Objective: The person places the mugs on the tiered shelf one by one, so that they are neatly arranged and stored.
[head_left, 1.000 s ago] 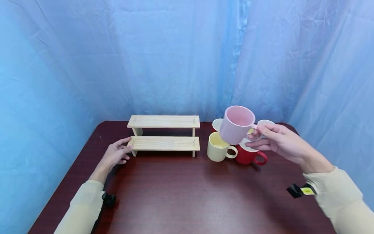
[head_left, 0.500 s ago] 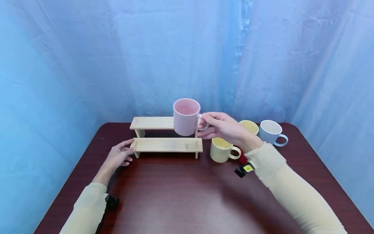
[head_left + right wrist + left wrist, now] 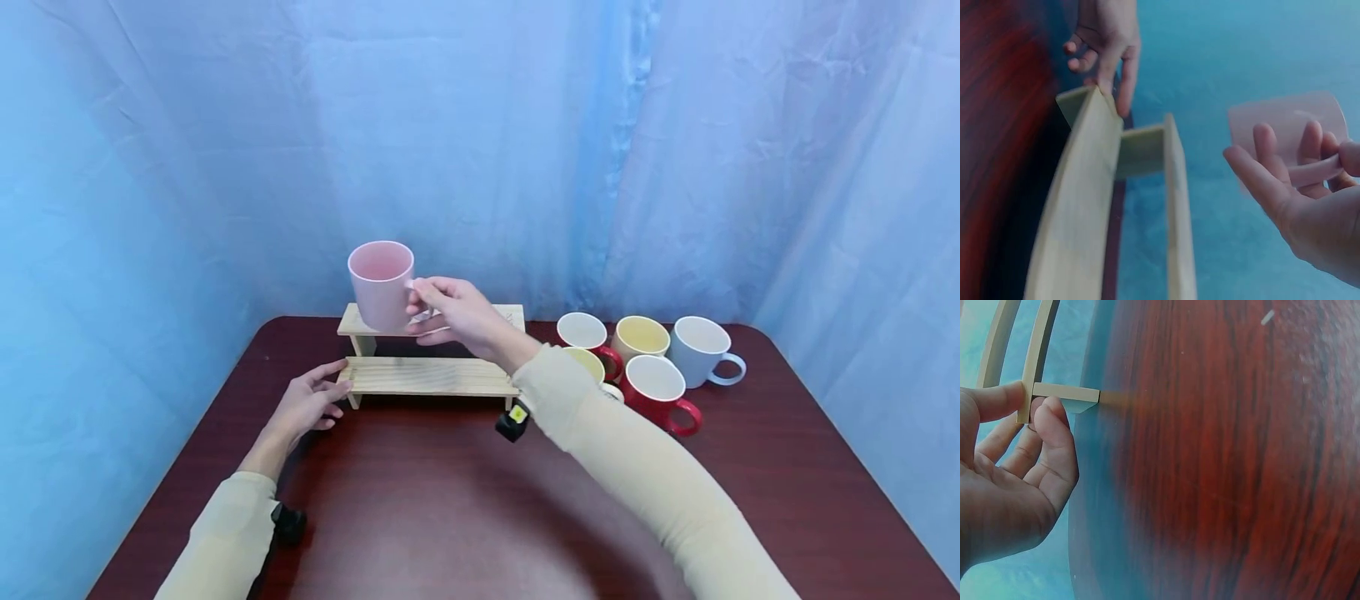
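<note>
By its handle, my right hand (image 3: 468, 321) holds a pink mug (image 3: 381, 292), upright above the left end of the upper board of a two-tier wooden stand (image 3: 427, 377). The right wrist view shows that mug (image 3: 1294, 122) apart from the stand's boards (image 3: 1079, 206), with fingers through and around the handle. At the left end of the lower board, my left hand (image 3: 302, 407) pinches the wood. In the left wrist view the thumb lies on one face of the board (image 3: 1036, 359), with the fingers curled on the other side.
Right of the stand, several mugs cluster: a red one (image 3: 658, 398) in front, another red one (image 3: 582, 332) behind, a yellow one (image 3: 641, 336), a partly hidden yellow one (image 3: 587, 363) and a pale blue one (image 3: 697, 357). Blue curtains (image 3: 465, 150) hang behind the dark table (image 3: 420, 500).
My right hand has carried the pink mug leftward from above the other mugs to over the stand's left end. The left hand keeps its place on the lower board.
</note>
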Demonstrator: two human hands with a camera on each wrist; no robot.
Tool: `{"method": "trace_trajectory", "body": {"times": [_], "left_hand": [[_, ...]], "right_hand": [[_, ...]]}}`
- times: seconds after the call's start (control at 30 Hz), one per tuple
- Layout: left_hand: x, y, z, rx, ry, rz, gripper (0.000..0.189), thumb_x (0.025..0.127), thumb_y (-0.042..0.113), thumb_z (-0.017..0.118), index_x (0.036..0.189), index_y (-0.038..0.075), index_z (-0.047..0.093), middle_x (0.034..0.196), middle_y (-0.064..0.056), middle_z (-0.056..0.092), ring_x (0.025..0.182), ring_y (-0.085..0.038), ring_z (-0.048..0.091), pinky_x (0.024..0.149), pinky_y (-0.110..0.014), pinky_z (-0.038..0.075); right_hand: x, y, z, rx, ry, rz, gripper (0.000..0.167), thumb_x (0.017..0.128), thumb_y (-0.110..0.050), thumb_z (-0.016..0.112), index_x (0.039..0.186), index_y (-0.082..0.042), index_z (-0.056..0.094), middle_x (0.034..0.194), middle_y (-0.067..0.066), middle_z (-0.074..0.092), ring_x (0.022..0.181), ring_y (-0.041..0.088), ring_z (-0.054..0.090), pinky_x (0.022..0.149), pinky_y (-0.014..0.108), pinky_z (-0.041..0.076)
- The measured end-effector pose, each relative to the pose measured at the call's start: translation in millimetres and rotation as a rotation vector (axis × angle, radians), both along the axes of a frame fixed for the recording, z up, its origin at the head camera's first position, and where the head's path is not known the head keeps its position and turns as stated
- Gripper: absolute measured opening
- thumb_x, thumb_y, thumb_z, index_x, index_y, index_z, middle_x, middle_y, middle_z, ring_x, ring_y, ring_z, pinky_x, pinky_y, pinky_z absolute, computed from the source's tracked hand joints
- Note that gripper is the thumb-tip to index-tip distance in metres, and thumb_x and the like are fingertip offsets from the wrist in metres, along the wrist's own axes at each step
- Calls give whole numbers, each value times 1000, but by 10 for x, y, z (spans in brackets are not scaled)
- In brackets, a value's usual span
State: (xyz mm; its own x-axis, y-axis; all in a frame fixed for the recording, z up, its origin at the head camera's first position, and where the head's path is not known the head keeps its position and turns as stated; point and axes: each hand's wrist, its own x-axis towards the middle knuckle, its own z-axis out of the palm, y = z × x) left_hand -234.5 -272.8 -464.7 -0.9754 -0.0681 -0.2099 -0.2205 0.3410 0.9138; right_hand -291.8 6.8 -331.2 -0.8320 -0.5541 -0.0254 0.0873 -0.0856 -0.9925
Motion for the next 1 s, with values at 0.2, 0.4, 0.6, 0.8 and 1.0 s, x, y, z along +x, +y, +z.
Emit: {"method": "trace_trajectory", "body": {"times": [0.2, 0.4, 0.6, 0.8, 1.0], "left_hand": [[10, 18, 6, -9, 11, 2, 61, 101, 30, 65, 156, 16, 43, 109, -16, 66, 70, -20, 63, 57, -30, 55], [40, 36, 14, -9, 2, 12, 58, 102, 27, 64, 155, 16, 44, 106, -15, 68, 69, -19, 62, 55, -30, 54], [41, 41, 38, -4, 2, 19, 57, 102, 26, 64, 155, 16, 44, 104, -14, 68, 69, -18, 62, 55, -30, 54], [52, 54, 34, 2, 1, 14, 57, 102, 25, 65, 154, 16, 45, 103, -13, 68, 69, -17, 62, 55, -30, 55], [66, 76, 43, 7, 9, 12, 57, 101, 25, 65, 154, 16, 46, 103, -13, 69, 69, -18, 62, 55, -30, 55]], "right_hand": [[-91, -332, -151, 11, 8, -18, 32, 108, -35, 49, 101, -6, 59, 97, 6, 62, 93, 31, 72, 80, 46, 60], [-130, -506, -253, 36, -14, -40, 32, 107, -36, 50, 101, -6, 61, 97, 7, 64, 109, 45, 66, 79, 44, 60], [-174, -577, -300, 24, -29, -82, 33, 107, -37, 52, 99, -6, 62, 94, 7, 65, 109, 47, 66, 86, 54, 57], [-181, -587, -334, 45, -43, -82, 33, 107, -38, 51, 98, -8, 62, 93, 6, 65, 104, 42, 69, 79, 47, 60], [-179, -569, -327, 87, -43, -57, 33, 106, -39, 52, 101, -9, 62, 96, 7, 64, 96, 31, 72, 80, 50, 59]]}}
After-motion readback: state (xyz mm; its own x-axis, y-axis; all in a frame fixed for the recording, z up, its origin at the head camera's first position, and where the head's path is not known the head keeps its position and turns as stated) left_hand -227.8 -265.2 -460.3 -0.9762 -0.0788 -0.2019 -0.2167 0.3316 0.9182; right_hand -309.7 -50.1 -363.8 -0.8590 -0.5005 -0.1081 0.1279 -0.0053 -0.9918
